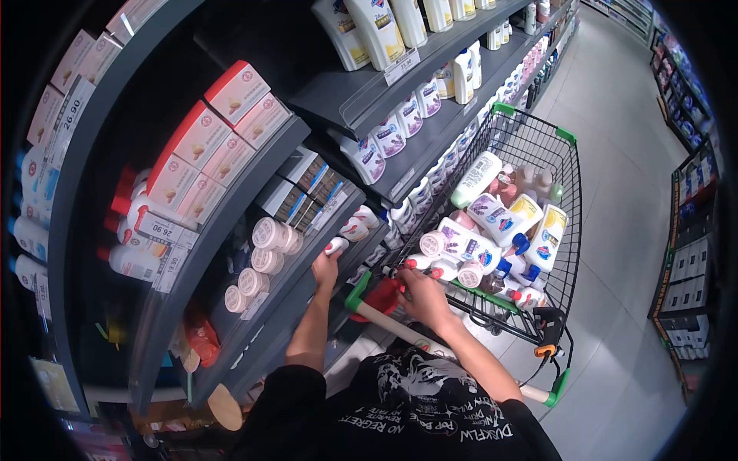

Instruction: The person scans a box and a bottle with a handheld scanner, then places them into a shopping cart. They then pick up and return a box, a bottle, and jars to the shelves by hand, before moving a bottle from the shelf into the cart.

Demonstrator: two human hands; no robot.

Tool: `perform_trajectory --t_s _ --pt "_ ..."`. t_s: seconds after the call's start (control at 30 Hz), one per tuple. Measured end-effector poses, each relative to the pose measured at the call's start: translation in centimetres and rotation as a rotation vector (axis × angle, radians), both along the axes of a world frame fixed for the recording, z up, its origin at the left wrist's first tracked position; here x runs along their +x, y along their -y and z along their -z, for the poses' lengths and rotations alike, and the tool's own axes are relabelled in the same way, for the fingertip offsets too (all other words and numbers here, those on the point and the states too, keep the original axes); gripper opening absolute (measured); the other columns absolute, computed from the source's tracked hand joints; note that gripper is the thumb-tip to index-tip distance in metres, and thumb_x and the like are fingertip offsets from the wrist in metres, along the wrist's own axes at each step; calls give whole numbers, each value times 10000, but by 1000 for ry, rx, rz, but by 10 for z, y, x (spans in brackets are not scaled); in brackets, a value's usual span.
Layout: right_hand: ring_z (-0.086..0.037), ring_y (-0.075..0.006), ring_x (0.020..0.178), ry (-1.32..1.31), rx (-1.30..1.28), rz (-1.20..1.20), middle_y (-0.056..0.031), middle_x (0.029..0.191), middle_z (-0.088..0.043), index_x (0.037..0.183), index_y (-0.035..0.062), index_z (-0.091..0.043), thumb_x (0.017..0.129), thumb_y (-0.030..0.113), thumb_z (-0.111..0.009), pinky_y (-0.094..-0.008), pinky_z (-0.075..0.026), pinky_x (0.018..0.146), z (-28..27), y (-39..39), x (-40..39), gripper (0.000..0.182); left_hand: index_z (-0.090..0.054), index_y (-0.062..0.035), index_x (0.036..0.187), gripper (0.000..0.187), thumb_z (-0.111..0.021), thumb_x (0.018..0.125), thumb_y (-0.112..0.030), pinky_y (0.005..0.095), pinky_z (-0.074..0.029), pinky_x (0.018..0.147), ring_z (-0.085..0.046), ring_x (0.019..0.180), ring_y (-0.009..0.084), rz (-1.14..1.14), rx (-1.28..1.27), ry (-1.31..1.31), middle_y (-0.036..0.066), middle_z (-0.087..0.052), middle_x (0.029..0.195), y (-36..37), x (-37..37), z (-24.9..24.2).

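Observation:
My left hand (325, 267) reaches to the shelf edge, its fingers closed around a small white bottle (336, 245) with red on it. Similar red-and-white bottles (355, 228) stand just beyond it. My right hand (424, 298) is at the rear of the shopping cart (575, 165), beside a red panel (382, 298) and above the cart handle (400, 329). Its fingers are curled, and what they hold, if anything, is hidden. In the cart lie several bottles, among them a white-and-purple bottle (460, 242) and a white-and-yellow bottle (548, 237), plus round pink-lidded jars (433, 244).
Pink boxes (204, 146), stacked jars (267, 233) and dark boxes (304, 188) fill the curved shelves to the left. White pump-type bottles (377, 31) line the upper shelf ahead. A tiled aisle floor (607, 154) runs on the right, with another shelf (692, 269) beyond it.

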State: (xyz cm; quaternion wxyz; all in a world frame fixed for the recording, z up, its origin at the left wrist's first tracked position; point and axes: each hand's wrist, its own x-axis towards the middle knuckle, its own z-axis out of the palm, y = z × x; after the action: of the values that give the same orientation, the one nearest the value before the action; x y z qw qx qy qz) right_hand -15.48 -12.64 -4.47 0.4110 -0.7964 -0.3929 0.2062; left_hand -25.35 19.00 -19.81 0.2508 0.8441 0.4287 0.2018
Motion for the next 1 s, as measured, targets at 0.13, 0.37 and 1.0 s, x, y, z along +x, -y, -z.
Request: perform_trajectory --t_s 0.13,0.37,1.0 --pt "-636 -374 917 0 9 6 -179 978 -623 1111 39 -568 791 133 -663 -458 -532 781 7 -3 0 346 -635 -26 1170 497 -806 752 -234 379 -483 884 -660 1020 304 -13 -54 -29 173 -692 1080 -27 8 28" --pt "-632 -378 912 -32 48 27 -186 971 -617 1092 36 -568 781 129 -670 -461 -524 781 12 -4 0 340 -686 -53 1117 453 -763 773 -338 394 -479 885 -651 1040 334 -48 -198 -63 176 -698 1055 -12 16 8" --pt "-662 -354 949 216 -544 -301 -160 1064 -627 1151 151 -626 710 36 -687 -453 -550 795 77 19 87 460 -658 -103 868 75 -655 812 -53 332 -496 621 -656 720 223 405 313 144 48 -661 814 194 4 -154"
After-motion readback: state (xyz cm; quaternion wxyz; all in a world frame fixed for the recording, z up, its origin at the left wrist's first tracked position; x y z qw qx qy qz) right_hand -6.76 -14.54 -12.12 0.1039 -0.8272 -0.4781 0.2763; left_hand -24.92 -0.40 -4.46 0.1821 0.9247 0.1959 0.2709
